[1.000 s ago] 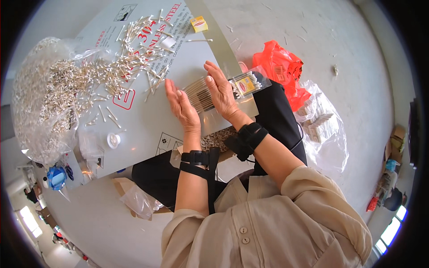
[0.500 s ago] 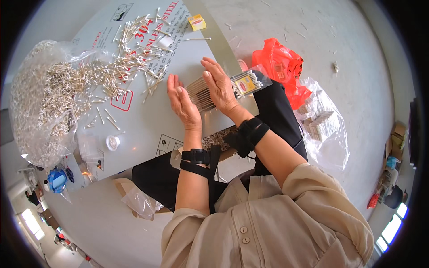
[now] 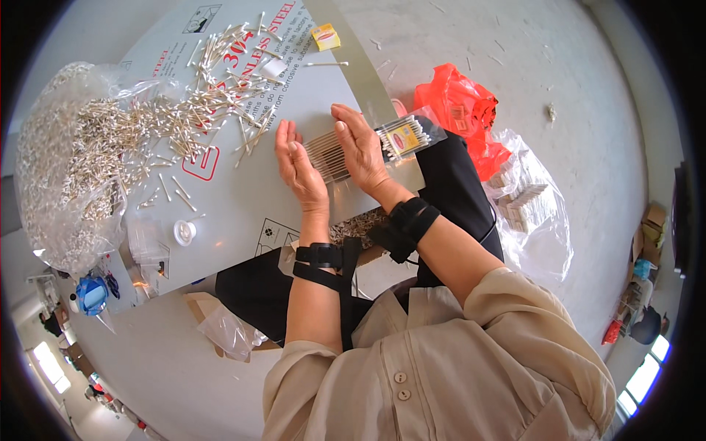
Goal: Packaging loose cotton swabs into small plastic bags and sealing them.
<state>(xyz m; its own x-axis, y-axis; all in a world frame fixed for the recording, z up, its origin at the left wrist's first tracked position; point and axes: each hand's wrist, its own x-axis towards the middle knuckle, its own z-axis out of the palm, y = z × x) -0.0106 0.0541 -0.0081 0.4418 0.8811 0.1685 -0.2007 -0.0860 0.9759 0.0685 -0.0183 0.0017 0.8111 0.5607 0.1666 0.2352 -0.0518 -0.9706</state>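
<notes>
A flat clear plastic packet of cotton swabs with a yellow label card lies slantwise near the right edge of the table. My left hand is at the packet's left end, palm turned inward and fingers stretched out. Across its middle rests my right hand, fingers extended and edge down on the plastic. Neither hand wraps round the packet. Swab tips and the label show beyond my right hand, while the hand hides the middle. Loose cotton swabs spread over the table to the left.
A big clear bag of swabs spills onto the metal-sheet table. A small yellow box and a round white lidded tub stand there. On the right are a red plastic bag and a clear bag of white packs.
My right hand has shifted slightly left and down along the packet, closer to my left hand. My left hand and the packet have barely moved.
</notes>
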